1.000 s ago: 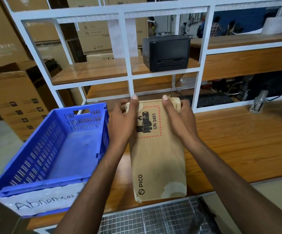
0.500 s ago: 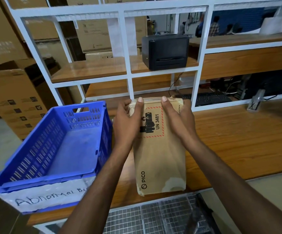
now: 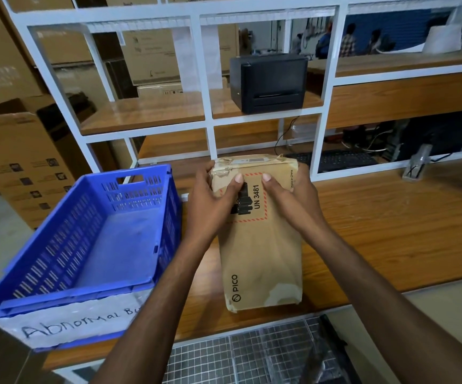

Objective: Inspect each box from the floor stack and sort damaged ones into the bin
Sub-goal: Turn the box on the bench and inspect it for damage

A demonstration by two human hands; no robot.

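Both hands, left hand (image 3: 210,200) and right hand (image 3: 293,198), clasp the far end of the scuffed box (image 3: 260,245) on the table (image 3: 390,231), mid-inspection; torn corners suggest a leftward lift into the blue bin (image 3: 85,297).

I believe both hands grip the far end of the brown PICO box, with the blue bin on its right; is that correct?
Not quite: the head view shows the blue bin left of the box, not right. The left hand and right hand do grip its far end.
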